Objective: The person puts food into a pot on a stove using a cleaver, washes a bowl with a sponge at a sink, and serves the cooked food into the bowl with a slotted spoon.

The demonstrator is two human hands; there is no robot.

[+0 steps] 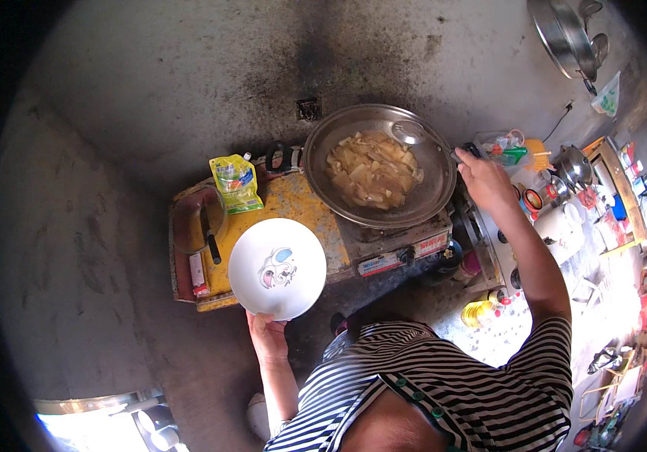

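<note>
My left hand [267, 337] grips the lower rim of a white plate [252, 243] with a cartoon printed in its middle. The plate is held up in front of the yellow stove table and holds no food. At the right side of a wide metal pan [435, 189], my right hand [486, 179] is closed around the handle of a metal slotted spoon [408, 133]. The spoon's head rests inside the pan, beside cooked pale-brown slices [374, 169] in some sauce. Beneath the pan sits a gas stove [408, 255].
A yellow pouch with writing [237, 183] stands left of the pan. Further left, a black-handled knife [210, 234] lies across a clear bowl [185, 226]. A cluttered side table [560, 226] flanks my right arm; an oil bottle [477, 314] stands below. The sooty wall [244, 73] rises behind.
</note>
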